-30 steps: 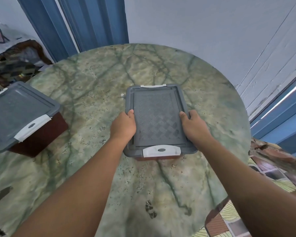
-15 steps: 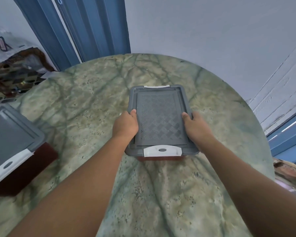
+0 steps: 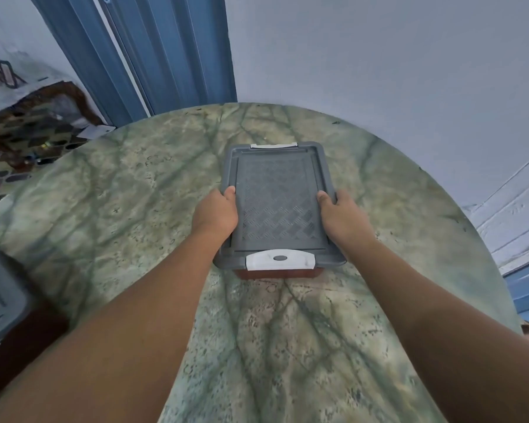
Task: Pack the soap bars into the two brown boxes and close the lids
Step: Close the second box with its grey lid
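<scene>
green marble table (image 3: 135, 209) bears brown box (image 3: 277, 272), grey lid (image 3: 277, 206) shut.

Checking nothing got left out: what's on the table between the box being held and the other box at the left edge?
Only bare green marble table in the head view.

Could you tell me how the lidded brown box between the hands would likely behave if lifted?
The brown plastic box with the grey lid looks rigid, so it should hold shape. Its low, wide form probably resists tipping. The left hand and right hand grip opposite sides, suggesting a steady lift; weight cannot be judged.
</scene>
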